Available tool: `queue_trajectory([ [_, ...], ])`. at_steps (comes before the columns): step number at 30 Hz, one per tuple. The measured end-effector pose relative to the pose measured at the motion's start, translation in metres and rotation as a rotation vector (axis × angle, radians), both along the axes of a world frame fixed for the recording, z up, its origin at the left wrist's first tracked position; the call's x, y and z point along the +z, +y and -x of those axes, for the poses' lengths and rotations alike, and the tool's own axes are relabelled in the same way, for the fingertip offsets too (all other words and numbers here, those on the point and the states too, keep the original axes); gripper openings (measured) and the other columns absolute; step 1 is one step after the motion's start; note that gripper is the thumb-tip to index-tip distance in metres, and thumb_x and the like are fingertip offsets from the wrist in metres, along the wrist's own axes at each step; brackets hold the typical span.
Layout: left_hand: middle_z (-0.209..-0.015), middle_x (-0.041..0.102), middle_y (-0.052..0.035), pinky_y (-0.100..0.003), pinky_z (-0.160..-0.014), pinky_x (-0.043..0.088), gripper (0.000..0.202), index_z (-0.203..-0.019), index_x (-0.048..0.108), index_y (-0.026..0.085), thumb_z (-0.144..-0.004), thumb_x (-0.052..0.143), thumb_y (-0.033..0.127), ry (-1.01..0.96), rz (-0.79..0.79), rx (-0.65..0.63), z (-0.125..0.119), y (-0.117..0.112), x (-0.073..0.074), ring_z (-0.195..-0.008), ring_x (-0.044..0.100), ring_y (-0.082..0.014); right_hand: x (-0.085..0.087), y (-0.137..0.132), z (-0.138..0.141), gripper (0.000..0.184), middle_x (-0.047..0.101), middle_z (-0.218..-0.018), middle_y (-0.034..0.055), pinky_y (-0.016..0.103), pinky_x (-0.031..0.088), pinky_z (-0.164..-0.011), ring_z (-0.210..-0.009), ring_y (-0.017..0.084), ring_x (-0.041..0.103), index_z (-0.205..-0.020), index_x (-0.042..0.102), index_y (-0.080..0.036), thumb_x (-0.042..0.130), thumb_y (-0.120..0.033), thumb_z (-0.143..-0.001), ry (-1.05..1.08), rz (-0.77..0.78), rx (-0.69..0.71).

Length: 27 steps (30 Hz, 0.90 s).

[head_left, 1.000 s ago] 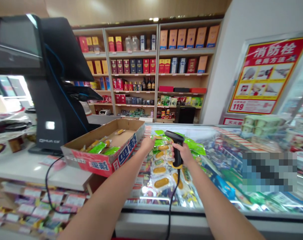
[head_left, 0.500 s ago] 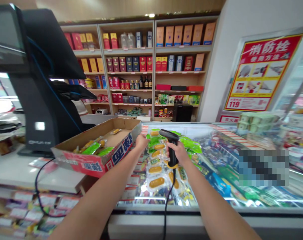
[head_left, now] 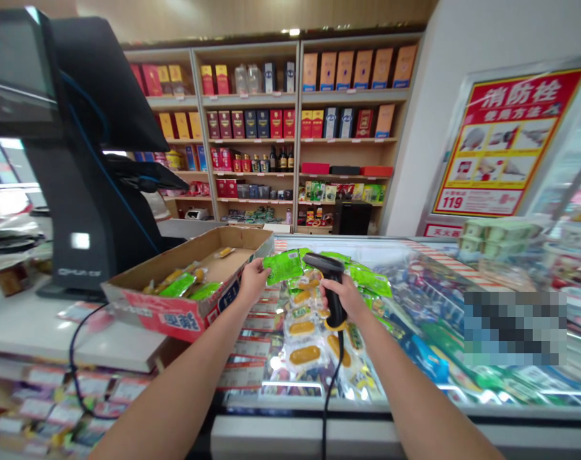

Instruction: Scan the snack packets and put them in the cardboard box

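My left hand (head_left: 255, 281) pinches the near edge of a green snack packet (head_left: 283, 266), lifted just above the glass counter top. Wrapped round the handle of a black barcode scanner (head_left: 336, 300) is my right hand (head_left: 347, 295); the scanner's head points left, close to the packet. Beneath the scanner lie several clear packets with yellow-brown sausage-like food (head_left: 304, 354). More green packets (head_left: 369, 280) lie behind and to the right of my right hand. Left of my left hand stands an open cardboard box (head_left: 149, 313) with a few packets inside.
A black checkout terminal (head_left: 103, 191) rises at the left on a white counter (head_left: 122, 348). The scanner's cable (head_left: 329, 390) hangs over the freezer's front edge. Egg cartons (head_left: 498, 236) stand at the right back. Stocked shelves (head_left: 252, 140) line the far wall.
My left hand has moved left and toward me, raising the green packet so its face shows. The scanner stays in my right hand at nearly the same spot.
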State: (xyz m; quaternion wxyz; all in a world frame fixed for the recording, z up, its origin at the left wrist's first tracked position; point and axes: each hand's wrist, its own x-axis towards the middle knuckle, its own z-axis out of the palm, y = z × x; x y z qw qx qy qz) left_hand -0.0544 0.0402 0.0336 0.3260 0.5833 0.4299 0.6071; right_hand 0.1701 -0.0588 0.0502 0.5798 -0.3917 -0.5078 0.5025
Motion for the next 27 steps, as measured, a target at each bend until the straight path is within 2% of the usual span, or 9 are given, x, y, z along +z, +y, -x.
queue_trajectory([
  [5,-0.066,0.062,0.0002,-0.026,-0.065,0.043,0.018,-0.076,0.065,0.015,-0.059,0.061,0.019,0.014,-0.033,-0.017,-0.002,-0.003,0.003,-0.065,0.055,-0.0154,0.002,-0.003,0.0,0.023,0.058,-0.053,-0.0025,0.023,0.047,-0.039,-0.04,0.011,0.052,-0.076,0.06,-0.016,0.07,-0.034,-0.067,-0.069,0.004,0.029],
  [13,-0.066,0.06,-0.0001,-0.027,-0.065,0.045,0.018,-0.076,0.064,0.016,-0.061,0.06,0.023,0.046,-0.048,-0.013,0.0,0.003,-0.003,-0.066,0.055,-0.0158,0.003,-0.005,-0.001,0.024,0.056,-0.049,-0.001,0.023,0.046,-0.039,-0.04,0.011,0.052,-0.06,0.058,-0.016,0.068,-0.035,-0.07,-0.116,0.001,0.023],
  [20,-0.065,0.06,0.0005,-0.027,-0.065,0.044,0.018,-0.078,0.064,0.015,-0.062,0.057,0.021,0.053,-0.042,0.004,-0.001,-0.001,-0.001,-0.064,0.055,-0.0154,-0.001,0.0,-0.002,0.024,0.057,-0.05,-0.0007,0.024,0.046,-0.039,-0.039,0.011,0.052,-0.061,0.059,-0.016,0.069,-0.036,-0.069,-0.103,-0.01,0.006],
  [24,-0.064,0.06,0.0008,-0.026,-0.064,0.042,0.017,-0.079,0.065,0.015,-0.065,0.056,0.018,0.146,-0.057,0.053,-0.005,-0.016,0.012,-0.064,0.055,-0.0151,-0.001,0.0,-0.001,0.023,0.058,-0.052,-0.0006,0.025,0.046,-0.039,-0.039,0.012,0.053,-0.065,0.058,-0.016,0.069,-0.036,-0.067,-0.105,-0.014,0.006],
  [27,-0.066,0.061,0.0003,-0.026,-0.064,0.041,0.017,-0.082,0.066,0.015,-0.069,0.055,0.018,0.28,-0.108,0.115,-0.005,-0.036,0.036,-0.064,0.054,-0.0151,0.002,-0.003,0.002,0.024,0.058,-0.053,-0.0015,0.024,0.045,-0.038,-0.039,0.012,0.053,-0.072,0.059,-0.016,0.07,-0.036,-0.065,-0.064,-0.007,0.01],
])
